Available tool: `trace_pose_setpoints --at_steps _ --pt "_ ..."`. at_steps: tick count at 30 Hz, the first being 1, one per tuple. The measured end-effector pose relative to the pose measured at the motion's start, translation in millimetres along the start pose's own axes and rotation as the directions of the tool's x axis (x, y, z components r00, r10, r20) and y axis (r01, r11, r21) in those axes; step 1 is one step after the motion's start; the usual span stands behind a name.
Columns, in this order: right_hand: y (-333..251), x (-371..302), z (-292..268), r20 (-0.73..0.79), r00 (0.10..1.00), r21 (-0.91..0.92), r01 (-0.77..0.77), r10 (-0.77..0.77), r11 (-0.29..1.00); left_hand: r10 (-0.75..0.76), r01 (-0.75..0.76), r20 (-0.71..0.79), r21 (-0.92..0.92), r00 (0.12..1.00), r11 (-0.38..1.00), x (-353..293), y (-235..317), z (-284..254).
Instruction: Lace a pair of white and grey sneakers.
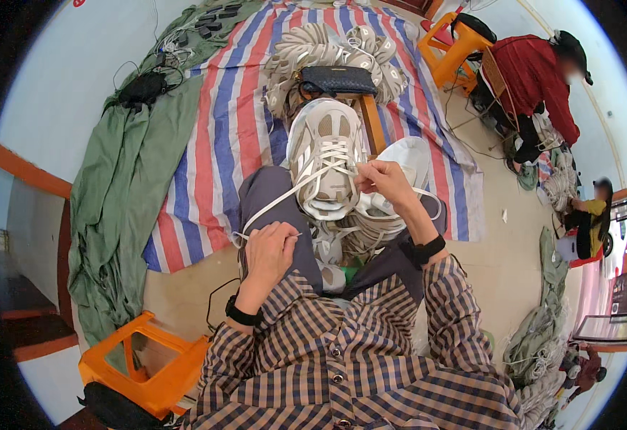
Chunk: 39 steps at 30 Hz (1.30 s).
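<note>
A beige and white sneaker [323,188] rests in front of me between my knees, toe toward my body. A flat white shoelace [276,203] criss-crosses its upper part, and one long end runs to the left over my thigh. My left hand [269,251] is closed over that thigh, with the lace pinched in its fingers. At the sneaker's right edge my right hand [385,183] pinches lace beside the eyelets; its fingertips partly hide the exact spot. More pale sneakers [381,228] lie under and beside this one.
A pile of sneakers [306,46] and a dark pouch [336,80] lie ahead on a striped sheet [213,143]. Orange stools [138,365] stand lower left and upper right [448,61]. A person in red [535,79] works at the right; other people sit beyond.
</note>
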State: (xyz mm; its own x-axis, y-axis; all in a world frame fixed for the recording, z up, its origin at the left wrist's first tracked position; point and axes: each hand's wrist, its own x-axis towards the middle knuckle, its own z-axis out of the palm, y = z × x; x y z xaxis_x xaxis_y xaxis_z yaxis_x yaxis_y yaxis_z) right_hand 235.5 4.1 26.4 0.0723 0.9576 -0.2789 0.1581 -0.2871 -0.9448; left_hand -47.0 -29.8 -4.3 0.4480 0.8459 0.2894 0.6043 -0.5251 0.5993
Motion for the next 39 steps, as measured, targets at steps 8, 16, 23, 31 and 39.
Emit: trace_pose_setpoints --at_steps 8,16,23,31,39 --pt "3.0 3.5 3.5 -0.047 0.988 0.143 -0.141 0.149 0.980 -0.003 0.003 -0.008 -0.017 1.000 1.000 -1.0 -0.8 -2.1" --pt "6.4 2.4 -0.9 -0.118 0.986 0.206 -0.096 0.122 0.974 -0.021 0.021 -0.011 -0.045 1.000 0.999 -1.6 -2.4 1.4" --pt "11.2 5.8 0.0 -0.082 0.988 0.245 -0.104 0.128 0.964 -0.029 0.029 -0.006 -0.016 1.000 0.999 -3.5 -4.5 -0.4" --pt "48.7 19.9 -10.0 -0.050 0.997 0.265 -0.038 0.053 0.963 0.021 -0.020 0.002 -0.135 1.000 0.991 1.2 -6.8 12.2" --pt "22.4 -3.6 10.8 -0.301 0.708 -0.723 0.268 -0.639 0.637 -0.060 0.067 0.094 -0.077 0.994 0.995 0.5 1.4 -1.0"
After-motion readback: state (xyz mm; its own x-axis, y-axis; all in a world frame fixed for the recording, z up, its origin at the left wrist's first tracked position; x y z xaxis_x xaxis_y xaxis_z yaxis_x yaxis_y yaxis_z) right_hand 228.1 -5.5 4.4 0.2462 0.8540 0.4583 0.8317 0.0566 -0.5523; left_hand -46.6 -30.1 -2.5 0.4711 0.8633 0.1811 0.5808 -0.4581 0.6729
